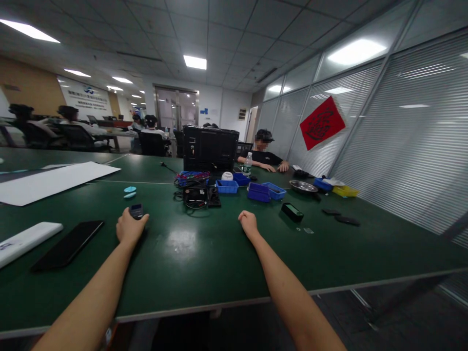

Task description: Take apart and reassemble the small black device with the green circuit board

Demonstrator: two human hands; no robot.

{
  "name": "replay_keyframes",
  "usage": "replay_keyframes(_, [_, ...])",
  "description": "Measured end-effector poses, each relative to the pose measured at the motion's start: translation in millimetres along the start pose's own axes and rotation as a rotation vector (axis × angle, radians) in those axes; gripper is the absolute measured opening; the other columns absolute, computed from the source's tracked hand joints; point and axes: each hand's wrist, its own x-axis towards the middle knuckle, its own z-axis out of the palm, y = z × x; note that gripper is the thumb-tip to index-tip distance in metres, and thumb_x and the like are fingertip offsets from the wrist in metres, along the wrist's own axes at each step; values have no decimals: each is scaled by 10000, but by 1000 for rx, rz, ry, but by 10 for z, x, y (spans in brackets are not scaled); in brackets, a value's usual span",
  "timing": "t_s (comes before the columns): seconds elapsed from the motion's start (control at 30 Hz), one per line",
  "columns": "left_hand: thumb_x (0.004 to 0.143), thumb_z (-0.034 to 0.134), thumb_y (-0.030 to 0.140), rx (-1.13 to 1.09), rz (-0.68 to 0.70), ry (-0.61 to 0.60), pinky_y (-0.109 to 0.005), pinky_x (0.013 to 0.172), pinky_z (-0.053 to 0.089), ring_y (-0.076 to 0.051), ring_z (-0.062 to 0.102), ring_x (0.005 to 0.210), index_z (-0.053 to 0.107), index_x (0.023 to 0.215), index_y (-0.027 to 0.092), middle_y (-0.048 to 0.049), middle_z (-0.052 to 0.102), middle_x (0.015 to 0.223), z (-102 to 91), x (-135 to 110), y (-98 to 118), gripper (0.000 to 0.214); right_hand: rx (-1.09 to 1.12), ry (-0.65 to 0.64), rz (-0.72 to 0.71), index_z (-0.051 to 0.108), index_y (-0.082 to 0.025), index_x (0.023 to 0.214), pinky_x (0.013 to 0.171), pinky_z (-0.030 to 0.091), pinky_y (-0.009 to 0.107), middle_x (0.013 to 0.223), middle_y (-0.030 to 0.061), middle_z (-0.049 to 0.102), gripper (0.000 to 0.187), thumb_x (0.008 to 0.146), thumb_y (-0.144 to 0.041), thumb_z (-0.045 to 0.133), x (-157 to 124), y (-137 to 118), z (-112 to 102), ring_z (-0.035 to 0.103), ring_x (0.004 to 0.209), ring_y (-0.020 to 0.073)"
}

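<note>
My left hand [129, 228] rests on the green table [204, 253] with its fingers curled around a small dark device [136, 210] that sticks out past the knuckles. My right hand [248, 223] lies on the table as a closed fist, and nothing shows in it. A black phone [68, 244] lies left of my left hand. A tangle of black cables and small parts [199, 196] sits beyond both hands.
Blue bins [261, 191], a black computer case [210, 147], a metal dish [303, 186], a yellow tray [345, 191], a dark green box [292, 211] and a white sheet [51, 181] are on the table. A seated person [263, 153] is opposite. A white keyboard-like slab [25, 240] lies far left.
</note>
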Motion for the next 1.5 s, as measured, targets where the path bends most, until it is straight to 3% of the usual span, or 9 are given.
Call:
replay_keyframes(0.3, [672,513,493,-36,-12,-69,-430,896,381,-342,458,1120,240,1351,110,-180,469,1257,-10,-10,31,826,-3,-19,-9,500,-188,493,578,331,232,526,-7,513,193,552,-144,322,-1,9,8,479,572,142])
replay_keyframes(0.67, [731,434,498,46,120,-175,-379,863,400,-303,480,1111,352,1306,144,-146,494,1248,85,-69,75,680,-21,-29,-20,508,-189,498,572,333,232,530,-9,519,197,566,-132,332,-28,-63,-3,478,558,139])
replay_keyframes(1.0, [753,414,492,81,284,-253,-334,813,423,-277,545,1014,374,1297,128,-148,570,1142,234,-312,273,655,-28,-37,-44,502,-188,491,586,336,229,542,-6,529,196,571,-122,336,-43,-96,46,492,575,138])
replay_keyframes(1.23, [753,408,496,152,392,-65,-346,908,348,-283,464,1060,454,1240,116,-164,460,1192,363,-504,375,619,-27,-87,-59,511,-192,489,568,327,217,527,-13,528,211,570,-95,342,-108,-207,156,490,576,134])
replay_keyframes(1.5, [769,374,503,116,446,-120,-339,888,350,-264,475,1000,422,1253,96,-146,480,1072,509,-664,513,634,-21,-178,-98,509,-191,480,601,351,209,540,-17,535,239,587,-42,357,-269,-438,365,501,593,124])
